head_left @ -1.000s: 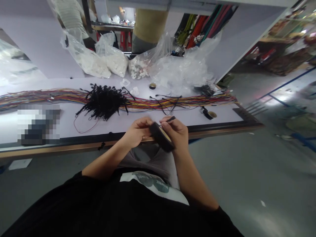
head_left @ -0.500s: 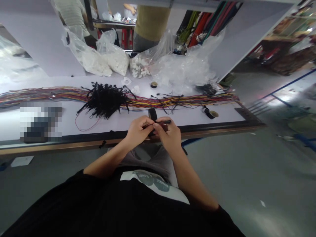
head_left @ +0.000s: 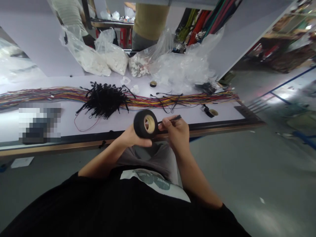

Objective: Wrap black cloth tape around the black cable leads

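Note:
My left hand (head_left: 132, 136) holds a roll of black tape (head_left: 138, 126) above the table's front edge. The roll faces me on its side, so its pale yellow core shows; the thumb stretches out below it and the other fingers are mostly hidden behind. Just to the right, my right hand (head_left: 179, 131) is closed, pinching a thin black cable (head_left: 177, 117) between thumb and fingers. One end of the cable sticks out past the knuckles, and the other points toward the roll. Whether tape joins roll and cable I cannot tell.
A heap of black cable pieces (head_left: 106, 100) lies on a long bundle of coloured wires (head_left: 197, 98). Two other tape rolls, one small (head_left: 153, 84) and one at right (head_left: 211, 113), rest on the table. Plastic bags of white parts (head_left: 116, 61) stand behind. A blurred dark object (head_left: 37, 126) lies left.
My hands have moved apart from a close pinch. The tape roll has come up and turned its core toward me in my left hand; my right hand has shifted right with the cable.

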Tool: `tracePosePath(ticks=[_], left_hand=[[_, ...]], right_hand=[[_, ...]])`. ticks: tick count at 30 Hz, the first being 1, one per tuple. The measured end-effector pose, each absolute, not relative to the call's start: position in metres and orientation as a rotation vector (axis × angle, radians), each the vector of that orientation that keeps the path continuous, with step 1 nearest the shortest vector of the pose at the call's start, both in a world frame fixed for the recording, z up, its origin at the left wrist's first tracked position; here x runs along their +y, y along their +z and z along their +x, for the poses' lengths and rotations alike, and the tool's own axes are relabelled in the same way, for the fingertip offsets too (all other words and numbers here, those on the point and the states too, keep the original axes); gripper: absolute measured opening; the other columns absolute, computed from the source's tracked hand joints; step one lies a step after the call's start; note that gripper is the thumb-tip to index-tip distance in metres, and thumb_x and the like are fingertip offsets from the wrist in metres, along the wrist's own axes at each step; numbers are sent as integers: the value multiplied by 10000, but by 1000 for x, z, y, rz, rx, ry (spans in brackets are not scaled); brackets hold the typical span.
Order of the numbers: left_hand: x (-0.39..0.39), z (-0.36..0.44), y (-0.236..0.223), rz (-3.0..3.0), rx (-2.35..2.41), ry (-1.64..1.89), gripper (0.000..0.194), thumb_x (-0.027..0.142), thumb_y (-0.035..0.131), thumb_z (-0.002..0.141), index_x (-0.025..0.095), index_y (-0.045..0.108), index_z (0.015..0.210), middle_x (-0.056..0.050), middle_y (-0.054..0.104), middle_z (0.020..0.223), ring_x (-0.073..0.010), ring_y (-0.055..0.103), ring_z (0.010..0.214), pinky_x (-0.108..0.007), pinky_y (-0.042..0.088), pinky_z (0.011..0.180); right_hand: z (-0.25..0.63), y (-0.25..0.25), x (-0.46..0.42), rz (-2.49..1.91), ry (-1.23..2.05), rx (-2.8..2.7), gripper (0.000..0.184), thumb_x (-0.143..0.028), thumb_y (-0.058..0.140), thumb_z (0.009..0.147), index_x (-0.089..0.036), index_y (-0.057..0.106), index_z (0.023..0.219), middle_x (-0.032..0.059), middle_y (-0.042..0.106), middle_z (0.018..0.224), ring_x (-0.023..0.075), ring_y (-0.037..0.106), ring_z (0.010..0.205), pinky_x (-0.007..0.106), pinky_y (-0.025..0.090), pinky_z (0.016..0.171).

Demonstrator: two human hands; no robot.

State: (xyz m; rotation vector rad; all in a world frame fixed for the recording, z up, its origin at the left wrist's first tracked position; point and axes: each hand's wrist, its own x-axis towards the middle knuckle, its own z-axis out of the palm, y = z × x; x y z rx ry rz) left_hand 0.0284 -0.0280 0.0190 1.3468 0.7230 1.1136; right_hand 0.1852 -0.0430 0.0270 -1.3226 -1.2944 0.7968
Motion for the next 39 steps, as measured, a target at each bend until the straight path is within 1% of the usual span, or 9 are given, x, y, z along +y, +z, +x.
tracePosePath(ticks=[4, 7, 10, 16, 19, 22, 26, 34, 39], left_hand=[[-25, 18, 17, 1730, 529, 876, 721, 449, 867, 313, 213, 603, 941, -62, 578, 1010, -234, 542, 987, -347, 463, 857], [-21, 26, 8, 1742, 750, 1023, 354, 380, 720, 649, 208, 558, 912, -23, 563, 894, -147, 540, 821, -257, 449, 709], [-21, 38, 3, 1756, 969, 1232, 47, 201, 583, 747, 195, 542, 769, 15, 544, 738, -107, 508, 687, -226, 402, 640], [-27, 48, 4, 1791, 1028, 1283, 134, 153, 539, 761, 189, 563, 635, 5, 564, 658, -121, 532, 690, -251, 423, 679], [-30, 49, 3, 1559, 949, 1332, 144, 204, 614, 728, 206, 581, 868, -1, 600, 797, -106, 548, 698, -232, 444, 631], [-27, 47, 1, 1243, 795, 1304, 462, 346, 702, 655, 238, 494, 1053, -3, 584, 874, -94, 546, 627, -209, 427, 502], [-21, 37, 4, 1189, 595, 968, 458, 613, 549, 712, 190, 544, 885, -25, 549, 679, -108, 484, 482, -239, 333, 384], [-26, 17, 18, 1696, 491, 867, 742, 426, 880, 305, 209, 572, 945, -52, 570, 957, -202, 554, 890, -302, 475, 749], [-23, 30, 10, 1800, 874, 1106, 186, 287, 668, 715, 193, 526, 791, 23, 515, 724, -98, 465, 644, -223, 384, 592]], right_hand=[[191, 37, -43, -1398, 728, -1442, 115, -270, 622, 690, -195, 569, 621, -35, 595, 562, 131, 566, 563, 279, 445, 610], [190, 43, -48, -1403, 693, -1499, 107, -255, 622, 689, -195, 568, 618, -36, 593, 581, 126, 558, 584, 278, 440, 625], [186, 41, -51, -1355, 754, -1445, 138, -301, 607, 723, -202, 550, 647, -54, 538, 530, 108, 513, 516, 261, 426, 561], [180, 26, -47, -1260, 794, -1538, 104, -312, 596, 737, -219, 560, 766, -38, 575, 624, 131, 570, 569, 272, 466, 549], [181, 24, -45, -1254, 450, -1579, 85, -281, 571, 765, -227, 547, 705, -1, 621, 734, 159, 604, 726, 314, 494, 683], [181, 23, -48, -1195, 396, -1624, 119, -292, 558, 792, -236, 544, 688, 14, 648, 783, 171, 618, 771, 329, 497, 712], [177, 19, -51, -1090, 573, -1605, 142, -312, 584, 776, -232, 542, 666, 15, 669, 799, 167, 634, 755, 321, 497, 681], [192, 25, -42, -1268, 874, -1332, 210, -339, 647, 705, -198, 521, 614, -62, 512, 498, 85, 453, 457, 226, 357, 471], [191, 33, -48, -1259, 799, -1463, 195, -314, 638, 719, -196, 528, 609, -58, 513, 548, 87, 479, 509, 239, 392, 529]])
